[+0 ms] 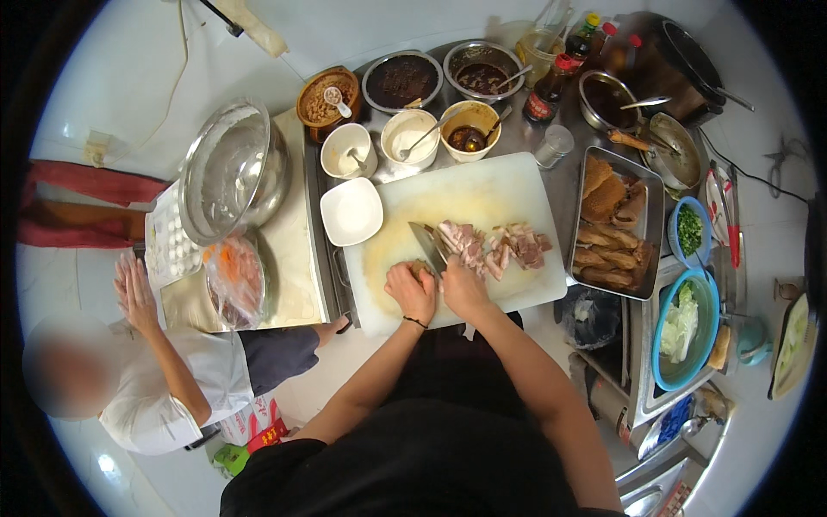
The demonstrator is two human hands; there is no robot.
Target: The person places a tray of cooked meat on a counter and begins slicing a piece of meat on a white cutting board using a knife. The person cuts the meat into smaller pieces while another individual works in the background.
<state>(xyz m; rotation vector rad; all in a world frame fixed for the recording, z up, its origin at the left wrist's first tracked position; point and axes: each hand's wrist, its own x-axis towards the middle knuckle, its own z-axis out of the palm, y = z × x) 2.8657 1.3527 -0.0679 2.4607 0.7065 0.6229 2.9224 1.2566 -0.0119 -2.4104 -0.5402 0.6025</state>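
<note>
A white cutting board [500, 185] lies before me. My right hand [465, 289] is closed round the handle of a broad kitchen knife [425, 245], its blade pointing away and to the left. To the left of the blade, my left hand [411, 291] presses its curled fingers on a small piece of meat [420, 269], mostly hidden beneath them. Right of the knife lie chopped pieces of meat [465, 244], with another chopped heap [527, 245] farther right. A white square dish [351, 213] rests at the board's far left corner.
Sauce bowls [402, 79] and seasoning cups [409, 138] line the back, beside bottles [544, 90]. At right stand a metal tray of cooked meat [613, 224] and a blue basin of lettuce [687, 327]. A person [172, 379] sits at left near a large metal bowl [226, 172].
</note>
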